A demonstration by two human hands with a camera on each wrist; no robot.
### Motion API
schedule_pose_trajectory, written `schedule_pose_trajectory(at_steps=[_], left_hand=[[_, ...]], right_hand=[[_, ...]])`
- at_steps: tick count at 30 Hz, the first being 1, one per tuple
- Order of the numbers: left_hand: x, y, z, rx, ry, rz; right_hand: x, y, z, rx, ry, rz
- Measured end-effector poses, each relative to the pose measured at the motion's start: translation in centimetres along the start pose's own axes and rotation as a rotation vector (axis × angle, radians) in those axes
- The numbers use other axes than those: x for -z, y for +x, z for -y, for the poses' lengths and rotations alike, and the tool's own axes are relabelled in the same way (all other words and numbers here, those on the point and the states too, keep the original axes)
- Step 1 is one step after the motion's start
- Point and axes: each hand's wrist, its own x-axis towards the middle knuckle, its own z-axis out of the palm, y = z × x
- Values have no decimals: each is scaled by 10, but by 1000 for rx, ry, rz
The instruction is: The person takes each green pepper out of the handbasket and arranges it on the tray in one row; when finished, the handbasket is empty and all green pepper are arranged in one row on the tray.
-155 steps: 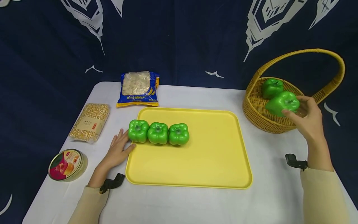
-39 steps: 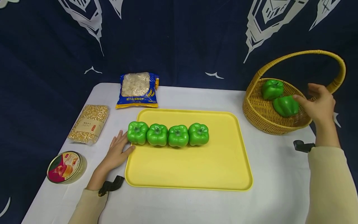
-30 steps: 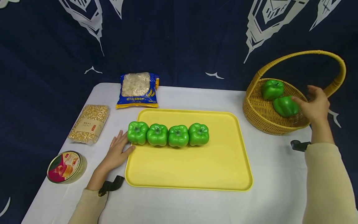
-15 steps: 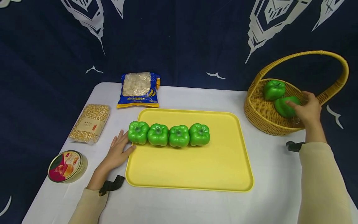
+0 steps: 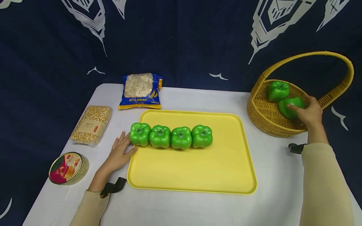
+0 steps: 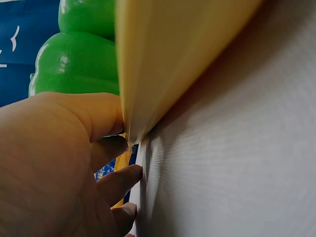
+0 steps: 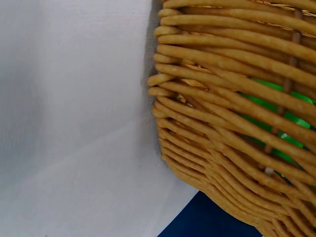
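Note:
In the head view, my right hand [image 5: 311, 113] reaches into a wicker basket [image 5: 260, 121] and grips a green bell pepper [image 5: 285, 110], thumb across its near side; the other fingers are partly hidden behind it. A second bell pepper [image 5: 277, 90] lies behind it in the basket. Several bell peppers [image 5: 181, 137] stand in a row along the left part of a yellow tray [image 5: 192, 171]. My left hand [image 5: 118, 153] rests at the tray's left edge beside the leftmost pepper, fingers extended. The right wrist view shows basket weave [image 7: 222, 98], with green behind it; that hand is out of sight there.
A blue flour bag [image 5: 140, 91] lies behind the tray. Left of the tray are a bag of corn kernels [image 5: 91, 124] and a round can [image 5: 68, 168]. The basket's tall handle [image 5: 304, 55] arches over its opening. White cloth [image 5: 198, 207] covers the table.
A fourth pepper has joined the row on the tray. My right hand came back to the basket, moved left and down, and took hold of the front pepper. The left hand stayed put.

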Motion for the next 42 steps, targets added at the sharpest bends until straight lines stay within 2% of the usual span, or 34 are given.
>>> schedule_pose_trajectory(at_steps=[12,21,32,42], left_hand=[[-1,0,0,2,7,-4],[-1,0,0,-1,12,-3],[0,0,1,6,7,5],[0,0,0,2,12,4]], right_hand=[[-2,6,-2,-19,-83,38],[-4,5,-1,-39,-81,34],[-3,0,3,-13,-149,-5],[4,-10,3,1,-98,-78]])
